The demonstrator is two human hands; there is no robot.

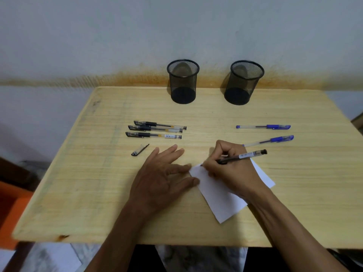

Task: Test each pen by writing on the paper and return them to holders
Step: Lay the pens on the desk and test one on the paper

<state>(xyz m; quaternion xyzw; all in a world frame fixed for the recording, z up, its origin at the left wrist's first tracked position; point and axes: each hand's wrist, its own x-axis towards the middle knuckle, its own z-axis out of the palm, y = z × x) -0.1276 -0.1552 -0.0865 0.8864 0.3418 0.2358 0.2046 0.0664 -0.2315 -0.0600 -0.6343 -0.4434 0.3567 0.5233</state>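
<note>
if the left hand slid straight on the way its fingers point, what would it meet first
Probably nothing near: the left hand points up-right across bare table, between the black pens and blue pens.

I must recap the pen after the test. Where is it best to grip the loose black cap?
Pinch the loose black cap across its middle, from above. It lies flat on the table, slanted, apart from the three black pens, so both long sides seem free for the fingers.

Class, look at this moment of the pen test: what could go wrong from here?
The loose cap lies apart from the pen that the right hand grips; it might get forgotten. The left hand pins only one edge of the small paper, so it could slip. Both holders look alike, so black and blue pens might get mixed.
</note>
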